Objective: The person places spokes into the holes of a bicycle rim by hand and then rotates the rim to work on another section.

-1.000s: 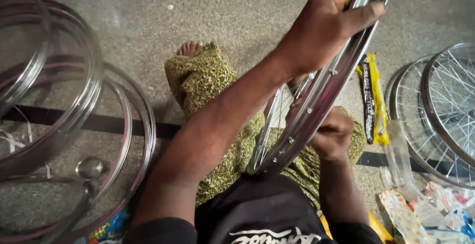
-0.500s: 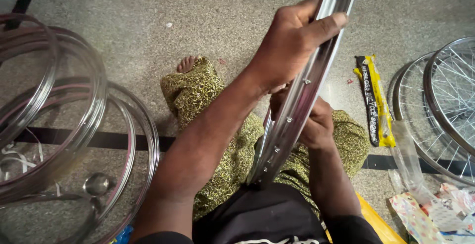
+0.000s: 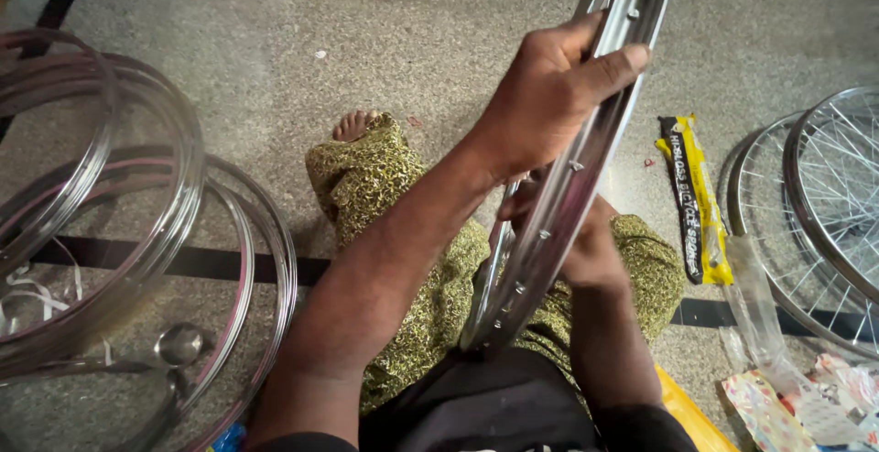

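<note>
I sit on the floor with a shiny steel bicycle rim standing upright over my lap. My left hand wraps around the rim's upper part, fingers curled over its outer edge. Lower down, my right hand sits behind the rim near its spoke holes, fingers mostly hidden by the metal; it seems to grip the rim's inner side. The rim's bottom rests between my legs, which are covered in green patterned cloth. One bare foot shows.
Several bare rims are stacked on the floor at the left. Spoked wheels lie at the right, beside a yellow and black packet, a clear plastic bag and coloured paper. The floor is speckled grey stone.
The rim has swung more upright and slightly left. My left hand stayed on its upper part, and my right hand has moved up behind the rim.
</note>
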